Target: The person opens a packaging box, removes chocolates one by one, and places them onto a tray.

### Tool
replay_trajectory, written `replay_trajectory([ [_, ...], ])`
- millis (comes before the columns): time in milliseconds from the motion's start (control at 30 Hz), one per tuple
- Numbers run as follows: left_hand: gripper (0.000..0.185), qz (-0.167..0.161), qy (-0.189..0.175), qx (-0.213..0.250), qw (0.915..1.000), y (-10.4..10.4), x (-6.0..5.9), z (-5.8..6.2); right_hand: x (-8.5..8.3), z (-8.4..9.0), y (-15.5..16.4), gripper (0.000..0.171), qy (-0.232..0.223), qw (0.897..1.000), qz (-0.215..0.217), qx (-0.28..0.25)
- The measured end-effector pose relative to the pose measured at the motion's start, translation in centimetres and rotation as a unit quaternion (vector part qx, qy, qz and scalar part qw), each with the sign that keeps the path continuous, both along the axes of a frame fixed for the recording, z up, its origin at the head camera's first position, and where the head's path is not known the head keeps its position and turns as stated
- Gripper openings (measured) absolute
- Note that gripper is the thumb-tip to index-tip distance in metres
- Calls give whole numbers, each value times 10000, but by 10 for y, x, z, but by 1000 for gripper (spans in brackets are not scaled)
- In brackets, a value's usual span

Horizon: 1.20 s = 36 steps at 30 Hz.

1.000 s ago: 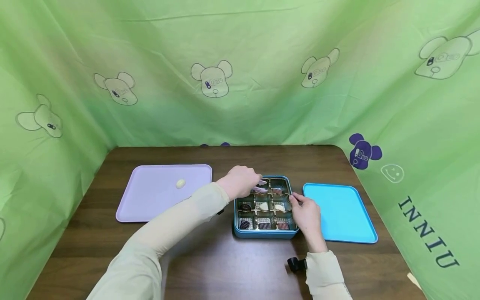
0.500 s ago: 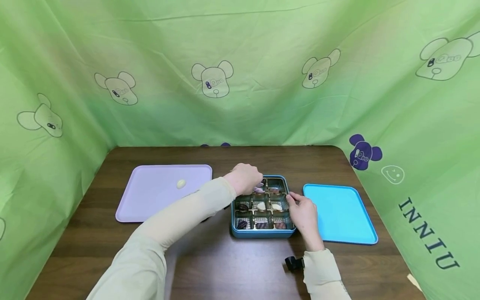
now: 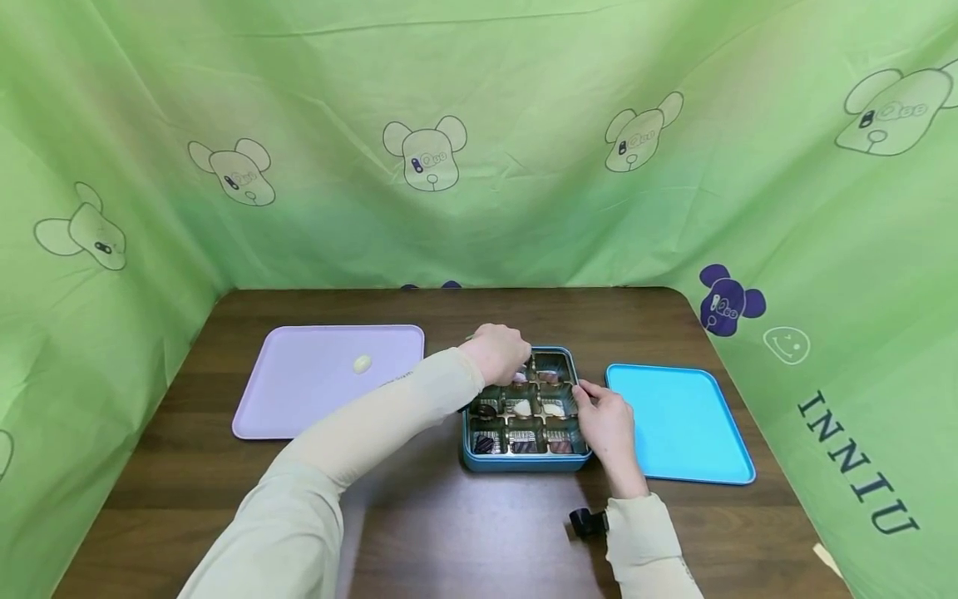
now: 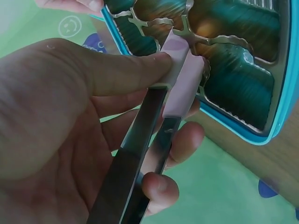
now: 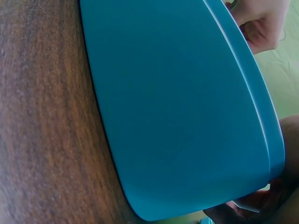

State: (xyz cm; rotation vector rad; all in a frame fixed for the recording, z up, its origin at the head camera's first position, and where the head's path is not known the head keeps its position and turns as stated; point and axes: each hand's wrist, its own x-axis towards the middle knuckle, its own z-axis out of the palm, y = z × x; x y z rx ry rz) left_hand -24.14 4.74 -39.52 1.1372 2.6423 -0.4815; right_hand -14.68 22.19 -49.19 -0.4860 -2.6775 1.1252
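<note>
A blue box (image 3: 527,464) stands on the table, its dark, shiny insert divided into several compartments with candies inside. Among these are a dark round piece (image 3: 487,411), a white piece (image 3: 521,408) and brown ones along the front row. My left hand (image 3: 497,353) reaches over the box's back left corner, gripping metal tongs with lilac tips (image 4: 187,86). In the left wrist view the tips lie close together over the dividers; whether they pinch a candy I cannot tell. My right hand (image 3: 609,424) holds the box's right rim, thumb on top.
Left of the box lies a lilac tray (image 3: 307,383) bearing one pale oval candy (image 3: 362,364). A shallow light-blue tray or lid (image 3: 677,424) is on the right, close behind my right hand. Green printed cloth (image 3: 524,225) hangs around the brown table (image 3: 449,532).
My left hand has shifted slightly right over the back row, and its tongs are now mostly covered in the head view. The box and right hand slid a little left.
</note>
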Motion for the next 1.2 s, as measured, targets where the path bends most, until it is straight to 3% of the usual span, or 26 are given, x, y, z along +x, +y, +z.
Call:
replay_trajectory([
  [367,25,-196,153,96,9996,-2,-3,-4,1,-2,-1,37,29,10000,-35,-17],
  [667,27,-171,142,548,9983,-12,-4,-2,0,0,-1,37,35,10000,-12,12],
  [1000,13,37,77,851,9963,-29,-4,16,-2,3,0,37,-8,10000,-43,-14],
  [1200,12,48,-166,1128,9935,-43,-5,25,0,2,-1,37,-39,10000,-60,-28],
])
